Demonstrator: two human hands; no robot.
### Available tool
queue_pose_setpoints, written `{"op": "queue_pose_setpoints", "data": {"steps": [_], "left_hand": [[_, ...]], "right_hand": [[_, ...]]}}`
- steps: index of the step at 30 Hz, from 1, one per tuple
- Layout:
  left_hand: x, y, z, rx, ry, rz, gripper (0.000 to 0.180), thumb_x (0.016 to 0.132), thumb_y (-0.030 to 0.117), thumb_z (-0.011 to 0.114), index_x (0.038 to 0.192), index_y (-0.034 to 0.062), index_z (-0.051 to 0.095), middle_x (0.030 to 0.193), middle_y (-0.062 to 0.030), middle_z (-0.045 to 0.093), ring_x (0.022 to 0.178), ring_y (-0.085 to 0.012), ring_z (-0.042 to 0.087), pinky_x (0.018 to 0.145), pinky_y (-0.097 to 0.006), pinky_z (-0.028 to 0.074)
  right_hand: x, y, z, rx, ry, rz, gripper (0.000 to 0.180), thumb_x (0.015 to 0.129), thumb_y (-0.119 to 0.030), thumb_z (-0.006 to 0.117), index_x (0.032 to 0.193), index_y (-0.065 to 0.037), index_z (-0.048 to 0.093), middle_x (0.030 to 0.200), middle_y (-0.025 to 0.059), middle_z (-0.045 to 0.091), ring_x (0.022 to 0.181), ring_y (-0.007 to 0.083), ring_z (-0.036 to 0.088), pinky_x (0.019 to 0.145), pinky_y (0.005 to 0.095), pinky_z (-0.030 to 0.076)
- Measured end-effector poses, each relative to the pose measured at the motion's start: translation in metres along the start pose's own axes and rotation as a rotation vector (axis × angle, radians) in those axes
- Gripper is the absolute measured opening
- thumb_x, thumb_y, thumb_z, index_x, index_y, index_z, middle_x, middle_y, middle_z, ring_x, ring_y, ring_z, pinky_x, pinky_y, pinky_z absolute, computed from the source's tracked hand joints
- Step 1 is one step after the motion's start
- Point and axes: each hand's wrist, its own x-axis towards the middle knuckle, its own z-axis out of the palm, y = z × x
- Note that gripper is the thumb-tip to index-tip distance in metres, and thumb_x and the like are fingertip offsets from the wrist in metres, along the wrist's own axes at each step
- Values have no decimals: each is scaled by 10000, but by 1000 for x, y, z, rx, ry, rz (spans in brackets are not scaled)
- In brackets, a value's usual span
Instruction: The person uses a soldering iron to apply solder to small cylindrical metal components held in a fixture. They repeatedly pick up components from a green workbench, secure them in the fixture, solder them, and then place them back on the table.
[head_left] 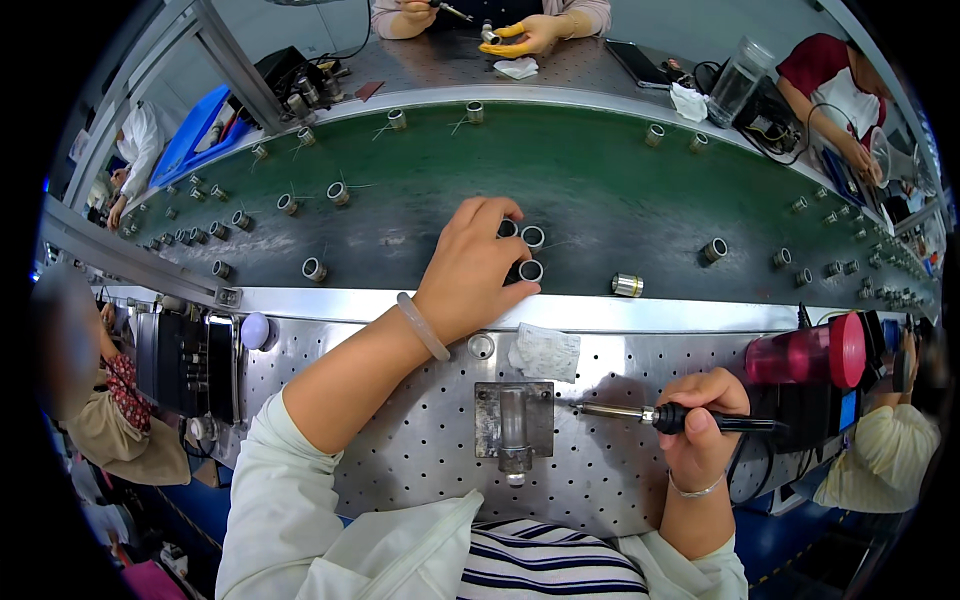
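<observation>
The left hand [478, 268] reaches out over the green conveyor belt [600, 190], palm down, its fingers curled around a small cluster of grey metal rings [531, 254]; the fingertips touch at least two of them, and whether any is truly pinched and lifted off the belt cannot be told; a pale bangle [422, 327] sits on that wrist. The right hand [700, 425] is closed in a fist around the black handle of a soldering iron [660, 416], which lies roughly level, its metal tip pointing left toward a small metal fixture block [513, 424] bolted to the perforated steel bench [400, 440]; tip and block are near but apart. A crumpled white wipe [545, 352] lies on the bench just above the fixture; a red-lidded tumbler [808, 352] lies on its side to the right. Further rings are scattered along the belt (one shiny cylinder [627, 285] rests just right of the left hand). Across the belt, another person's hands [520, 38], one in a yellow finger cot, work at a far bench.
</observation>
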Motion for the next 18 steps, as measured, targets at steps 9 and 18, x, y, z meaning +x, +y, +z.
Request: {"op": "queue_pose_setpoints", "data": {"steps": [9, 18], "left_hand": [[1, 1, -8, -42, 62, 8, 225, 621, 166, 766, 798, 64, 670, 1155, -122, 517, 1111, -324, 433, 941, -415, 351], [-4, -11, -8, 52, 12, 1, 227, 632, 167, 758, 818, 65, 675, 1168, -129, 522, 1125, -330, 430, 941, -408, 361]], "right_hand": [[1, -1, 0, 1, -18, 3, 272, 810, -206, 679, 795, 14, 519, 610, 83, 547, 433, 89, 484, 421, 181, 397], [1, -1, -1, 0, -20, 7, 272, 808, -206, 683, 802, 17, 529, 610, 84, 549, 429, 90, 485, 426, 180, 399]]}}
